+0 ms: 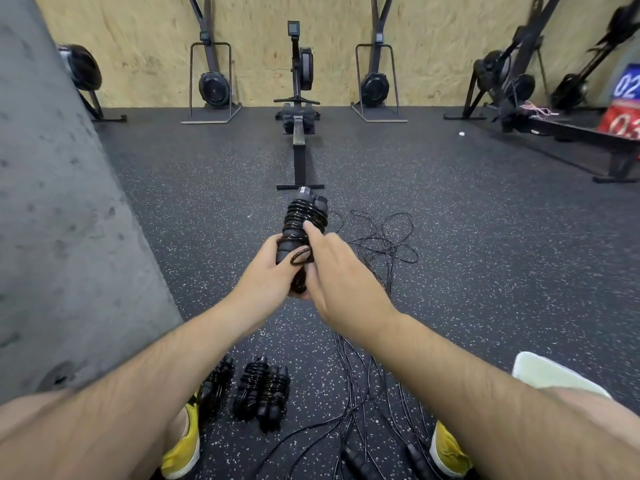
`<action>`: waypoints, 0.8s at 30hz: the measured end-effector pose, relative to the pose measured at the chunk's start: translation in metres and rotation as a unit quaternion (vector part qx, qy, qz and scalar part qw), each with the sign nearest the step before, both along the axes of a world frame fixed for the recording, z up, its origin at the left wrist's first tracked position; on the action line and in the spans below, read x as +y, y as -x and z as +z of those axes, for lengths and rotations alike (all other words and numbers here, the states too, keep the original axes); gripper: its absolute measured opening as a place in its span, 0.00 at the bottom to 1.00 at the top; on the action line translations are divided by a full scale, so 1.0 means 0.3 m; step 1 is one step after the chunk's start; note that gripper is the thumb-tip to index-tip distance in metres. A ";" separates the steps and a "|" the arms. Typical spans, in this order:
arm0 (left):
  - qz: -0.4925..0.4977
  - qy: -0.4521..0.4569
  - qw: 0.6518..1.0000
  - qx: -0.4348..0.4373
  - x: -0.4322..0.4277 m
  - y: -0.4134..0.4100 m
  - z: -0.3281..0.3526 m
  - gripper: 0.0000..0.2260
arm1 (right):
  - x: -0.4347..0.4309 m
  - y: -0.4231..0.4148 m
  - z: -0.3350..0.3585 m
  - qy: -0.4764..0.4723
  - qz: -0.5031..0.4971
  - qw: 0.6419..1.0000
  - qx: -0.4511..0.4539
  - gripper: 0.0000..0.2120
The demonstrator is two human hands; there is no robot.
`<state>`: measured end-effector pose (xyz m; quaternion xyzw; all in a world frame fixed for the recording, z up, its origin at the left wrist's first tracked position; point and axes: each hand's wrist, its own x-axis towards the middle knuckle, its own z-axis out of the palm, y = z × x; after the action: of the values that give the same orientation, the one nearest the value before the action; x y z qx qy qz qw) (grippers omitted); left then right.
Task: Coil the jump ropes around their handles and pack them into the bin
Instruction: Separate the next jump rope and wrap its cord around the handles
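Above the near floor (194, 209), the left hand (266, 273) clamped the jump rope (304, 220) handles steady while the right hand (341, 277) gripped its coils, probably to tuck the end.

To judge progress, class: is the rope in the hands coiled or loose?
Nearly coiled. The rope wraps its handles in tight turns above the left hand; one slack loop crosses that thumb, beside the right hand.

Hiding the lower end of the jump rope (304, 223) inside left hand (266, 271) and right hand (337, 278); below the grip, cropping loose handles (358, 462) at the frame edge.
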<state>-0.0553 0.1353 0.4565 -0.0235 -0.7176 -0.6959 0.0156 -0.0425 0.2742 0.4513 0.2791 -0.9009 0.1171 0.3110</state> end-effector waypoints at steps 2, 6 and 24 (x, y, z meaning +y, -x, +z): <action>-0.007 -0.026 1.000 -0.003 0.003 -0.004 0.008 0.11 | -0.002 0.001 0.012 0.004 -0.006 1.000 -0.006 0.28; -0.023 -0.066 0.998 -0.010 0.002 -0.005 0.016 0.13 | -0.011 -0.003 0.022 0.037 0.008 0.999 0.000 0.32; -0.084 -0.170 0.982 0.026 -0.028 0.001 0.051 0.21 | 0.100 0.053 0.086 0.016 0.038 0.999 -0.001 0.33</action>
<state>-0.0555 0.1269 0.4718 -0.0988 -0.5840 -0.8055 -0.0208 -0.0584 0.3043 0.4772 0.3083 -0.8881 0.1432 0.3093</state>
